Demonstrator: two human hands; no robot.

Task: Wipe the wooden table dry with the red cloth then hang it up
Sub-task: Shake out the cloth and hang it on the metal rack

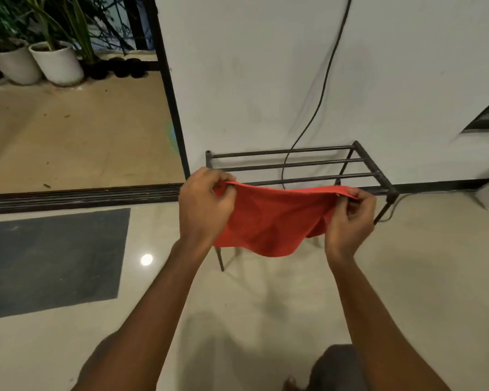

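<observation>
Both bare arms reaching forward, left hand (205, 203) pinching the upper left corner of the red cloth (268, 221) with thumb and curled fingers, right hand (350, 218) pinching its upper right corner, hands level, well apart

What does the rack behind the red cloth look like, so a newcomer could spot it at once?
Find the white wall right of the black doorframe. At its foot stands a low dark metal rack, just beyond the stretched red cloth. It alone is built of parallel horizontal bars, with a black cable hanging behind it.
</observation>
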